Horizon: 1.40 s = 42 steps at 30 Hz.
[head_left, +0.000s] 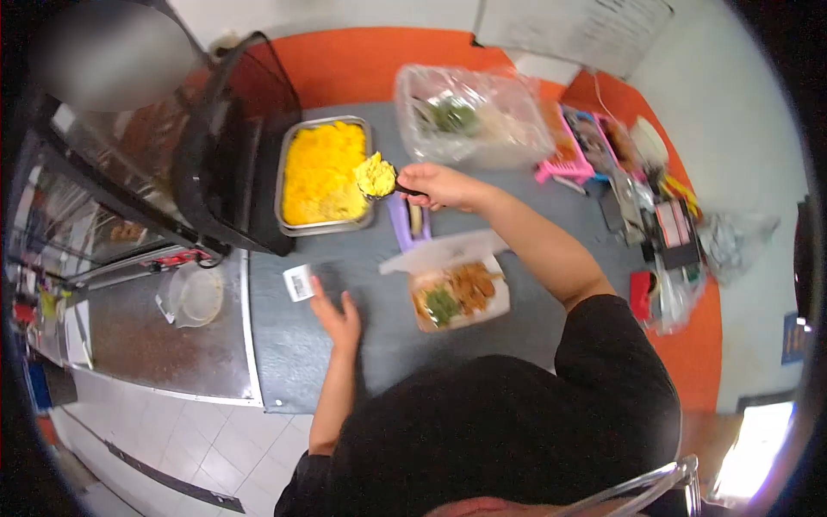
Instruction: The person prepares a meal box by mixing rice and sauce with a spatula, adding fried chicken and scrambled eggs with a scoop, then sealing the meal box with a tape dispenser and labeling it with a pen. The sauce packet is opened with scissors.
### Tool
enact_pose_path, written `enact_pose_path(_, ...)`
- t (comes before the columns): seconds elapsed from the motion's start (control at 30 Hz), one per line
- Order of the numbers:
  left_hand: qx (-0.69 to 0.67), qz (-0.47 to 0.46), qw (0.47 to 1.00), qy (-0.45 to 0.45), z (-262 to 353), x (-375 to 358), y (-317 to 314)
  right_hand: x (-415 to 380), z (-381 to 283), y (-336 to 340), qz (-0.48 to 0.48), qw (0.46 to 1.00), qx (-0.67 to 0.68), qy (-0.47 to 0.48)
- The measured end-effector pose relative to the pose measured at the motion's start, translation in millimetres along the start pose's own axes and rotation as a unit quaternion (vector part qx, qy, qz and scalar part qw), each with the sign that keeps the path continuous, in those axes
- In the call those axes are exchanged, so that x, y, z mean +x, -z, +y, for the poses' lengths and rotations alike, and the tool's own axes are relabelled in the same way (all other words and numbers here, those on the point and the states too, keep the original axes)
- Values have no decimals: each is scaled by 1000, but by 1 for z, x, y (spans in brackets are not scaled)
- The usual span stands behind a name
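My right hand (438, 185) is closed around the dark handle of a serving spoon (408, 189). Heaped on the spoon is a portion of yellow scrambled egg (376, 176), held by the right edge of a metal tray (282, 194) full of the same egg. My left hand (336, 320) has its fingers apart over the grey table, fingertips right at the edge of a small white barcode label (299, 283). In front of my body stands an opened takeaway box (465, 320) with brown fried pieces and chopped greens inside.
Behind the box lies a purple holder (401, 222). A plastic-covered tub (517, 142) with greens stands at the back, beside pink baskets (568, 155). A black-framed case (237, 155) borders the left. At lower left sits a clear round container (196, 295).
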<state>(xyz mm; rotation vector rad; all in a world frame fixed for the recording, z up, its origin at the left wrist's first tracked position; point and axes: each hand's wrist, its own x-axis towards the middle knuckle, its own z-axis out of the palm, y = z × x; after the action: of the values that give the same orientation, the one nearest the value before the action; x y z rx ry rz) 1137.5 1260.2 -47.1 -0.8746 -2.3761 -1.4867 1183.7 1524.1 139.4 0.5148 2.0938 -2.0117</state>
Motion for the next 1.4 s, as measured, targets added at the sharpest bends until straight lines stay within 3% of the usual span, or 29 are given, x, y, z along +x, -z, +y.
enact_pose_path(0.07,18,0,1000,0,0,-33,26,-62,2,-6,14,1000,11,5)
enact_pose_path(0.17,28,-12,999,-11,6,-72,65,-140,30,-13,53,994,-88,29)
enact_pose_path(0.23,36,-22,998,51,9,-91,86,-177,69,-18,129,972,-190,45)
enact_pose_path(0.3,37,-23,998,53,14,-104,94,-190,114,-32,186,945,-260,70)
enact_pose_path(0.37,46,-24,997,57,17,-111,96,-191,162,-53,344,829,-441,4)
enact_pose_path(0.4,47,-26,997,54,21,-112,96,-193,180,-63,347,829,-439,3)
enact_pose_path(0.47,52,-33,997,41,31,-109,92,-196,200,-80,353,777,-513,-85)
enact_pose_path(0.63,42,-49,998,7,40,-104,97,-201,212,-85,403,758,-511,-47)
enact_pose_path(0.7,45,-37,998,14,39,-106,100,-199,206,-77,464,763,-446,61)
enact_pose_path(0.73,44,-35,998,13,37,-107,102,-196,200,-72,465,762,-447,63)
enact_pose_path(0.8,42,-22,999,21,32,-110,108,-183,184,-65,502,819,-245,133)
enact_pose_path(0.87,40,-9,999,20,30,-112,113,-153,158,-61,449,881,-2,149)
enact_pose_path(0.97,21,2,999,26,33,-109,117,-104,63,-64,239,940,219,104)
enact_pose_path(1.07,-1,7,1000,27,45,-99,116,-10,34,-53,103,950,272,117)
enact_pose_path(1.13,-5,11,1000,19,51,-91,115,31,18,-56,94,933,329,109)
enact_pose_path(1.17,-15,15,1000,22,52,-88,115,44,20,-56,93,934,326,114)
enact_pose_path(1.23,-61,26,997,25,58,-83,112,60,25,-56,213,948,231,60)
enact_pose_path(1.27,-65,25,997,16,60,-78,113,48,22,-58,217,946,231,68)
enact_pose_path(1.33,-72,7,997,24,63,-76,111,-4,23,-62,157,922,298,189)
enact_pose_path(1.4,-88,-2,996,15,59,-74,104,-50,39,-44,203,930,180,247)
